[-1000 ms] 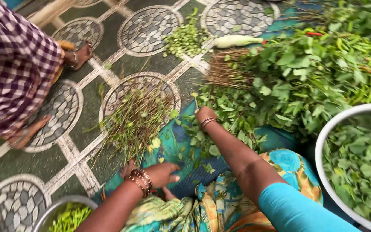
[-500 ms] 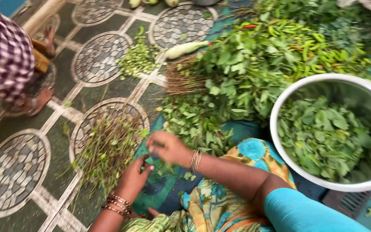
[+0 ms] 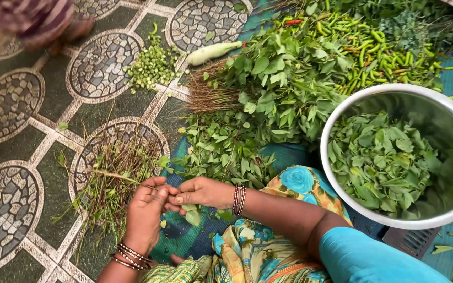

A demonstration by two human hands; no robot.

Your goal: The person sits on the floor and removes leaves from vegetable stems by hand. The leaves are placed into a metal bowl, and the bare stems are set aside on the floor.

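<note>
- Green leafy stem [image 3: 124,178] lay pinched between both grips, over the floor's stalk pile [image 3: 111,183].
- My left hand [image 3: 145,212] clenched it; my right hand [image 3: 200,191] pinched its end.
- Stripping, I judged; plucked leaves belonged in the steel bowl [image 3: 342,110].

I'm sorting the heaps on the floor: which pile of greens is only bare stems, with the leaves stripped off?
The stem pile on the patterned floor, just left of the left hand. It is thin twigs with hardly any leaves; the leafy bunches lie farther right.

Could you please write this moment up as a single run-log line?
left hand: pinching stem | right hand: meeting it | stem pile: beneath | bowl: plucked leaves
</note>
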